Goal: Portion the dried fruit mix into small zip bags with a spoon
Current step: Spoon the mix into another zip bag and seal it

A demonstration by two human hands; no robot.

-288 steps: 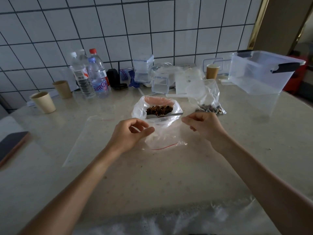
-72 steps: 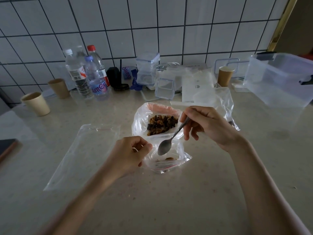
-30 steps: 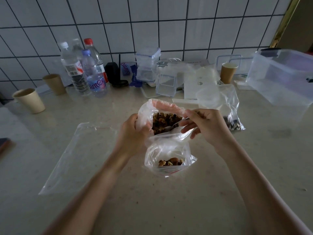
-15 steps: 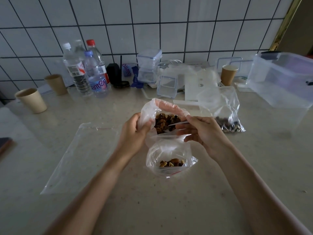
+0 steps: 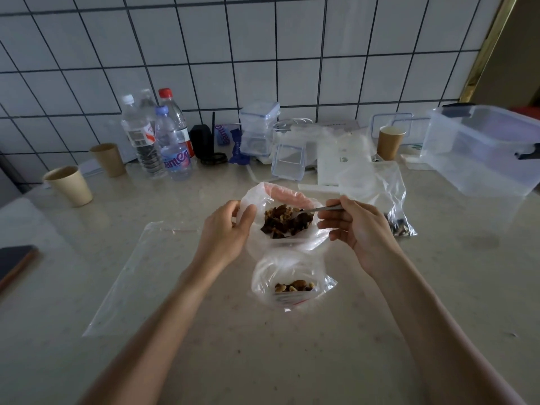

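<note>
A large clear bag (image 5: 312,244) with a pink rim stands open at mid-counter, holding the dried fruit mix (image 5: 285,222). My left hand (image 5: 226,232) grips the bag's left rim. My right hand (image 5: 355,229) pinches the handle of a metal spoon (image 5: 320,209) whose bowl lies in the mix. In front of the big bag a small zip bag (image 5: 292,277) stands open with a little mix (image 5: 293,287) at its bottom. A flat empty zip bag (image 5: 146,273) lies to the left.
Another zip bag with mix (image 5: 391,206) lies right of my right hand. Water bottles (image 5: 163,141), paper cups (image 5: 70,185), small clear boxes (image 5: 287,162) and a large clear tub (image 5: 482,150) line the tiled wall. A dark phone (image 5: 14,261) sits at the left edge.
My left hand let go of the small zip bag and took the big bag's rim. My right hand brought the spoon from the small bag back into the mix and swung outward to the right.
</note>
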